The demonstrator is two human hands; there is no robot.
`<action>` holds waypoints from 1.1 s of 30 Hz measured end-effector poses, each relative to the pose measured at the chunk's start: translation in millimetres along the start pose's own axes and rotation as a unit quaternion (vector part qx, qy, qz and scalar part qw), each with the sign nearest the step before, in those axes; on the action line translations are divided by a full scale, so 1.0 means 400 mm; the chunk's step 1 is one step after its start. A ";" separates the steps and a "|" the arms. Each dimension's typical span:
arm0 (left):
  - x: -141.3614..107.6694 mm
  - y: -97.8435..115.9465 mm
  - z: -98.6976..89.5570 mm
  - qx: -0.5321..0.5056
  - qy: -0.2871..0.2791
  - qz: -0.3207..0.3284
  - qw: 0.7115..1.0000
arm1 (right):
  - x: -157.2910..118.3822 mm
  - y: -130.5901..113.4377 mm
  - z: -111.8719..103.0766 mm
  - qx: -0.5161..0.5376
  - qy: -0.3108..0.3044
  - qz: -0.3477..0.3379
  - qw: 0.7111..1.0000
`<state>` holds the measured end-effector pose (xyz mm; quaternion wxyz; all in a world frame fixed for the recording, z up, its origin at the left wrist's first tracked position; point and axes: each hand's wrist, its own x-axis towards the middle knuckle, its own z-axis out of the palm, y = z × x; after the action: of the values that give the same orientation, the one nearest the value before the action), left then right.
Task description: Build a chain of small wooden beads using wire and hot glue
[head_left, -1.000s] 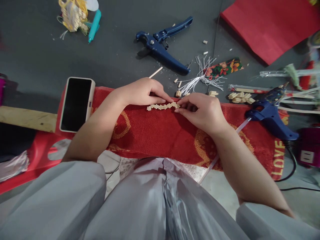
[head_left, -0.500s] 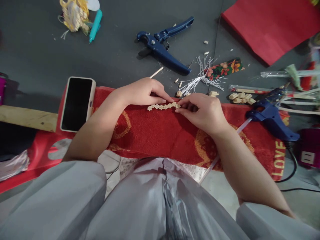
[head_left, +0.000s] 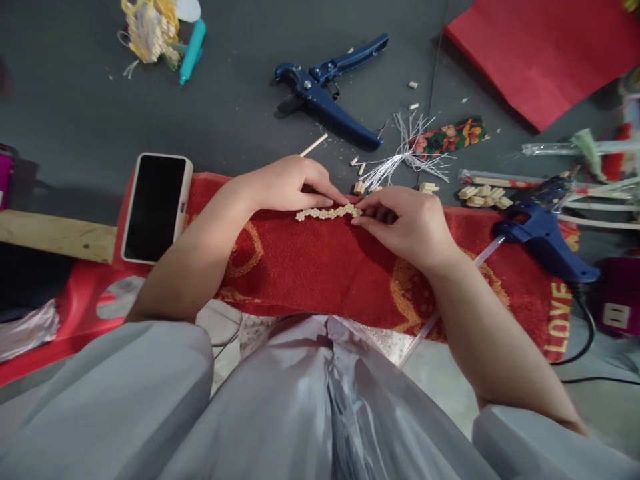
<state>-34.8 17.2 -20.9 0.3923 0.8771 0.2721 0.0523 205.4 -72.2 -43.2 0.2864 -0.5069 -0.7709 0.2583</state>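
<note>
Two bare hands are being kept almost exactly where they were a half second ago, and no clear change is being shown in the narrow, wavy strip of small cream-coloured pieces (head_left: 325,213). The strip is being supported on the red towel with orange patterns (head_left: 310,267), near its upper edge. Its right end is being pinched between the thumb and forefinger of the right hand (head_left: 413,217), nearly closed. By the left hand (head_left: 285,183), the strip's upper edge is being met with thumb and forefinger slightly parted; whether it is being gripped there cannot be told.

Beyond the hands, a dark blue hand cutter (head_left: 330,110), a bundle of thin white strands (head_left: 400,157) and a floral green piece (head_left: 453,135) are being held up by the grey table (head_left: 225,120). The towel's right part is being partly covered by a blue glue gun (head_left: 543,233), near the right forearm, and its left part by a pale-framed, dark-screened phone (head_left: 154,208), beside the left forearm.
</note>
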 end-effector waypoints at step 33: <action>-0.001 0.005 -0.003 -0.003 -0.004 -0.012 1.000 | 0.002 0.000 -0.003 0.003 -0.001 0.009 1.000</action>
<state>-34.5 16.5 -18.5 0.3962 0.8731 0.2806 0.0451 205.9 -71.4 -42.2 0.2848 -0.5125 -0.7659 0.2640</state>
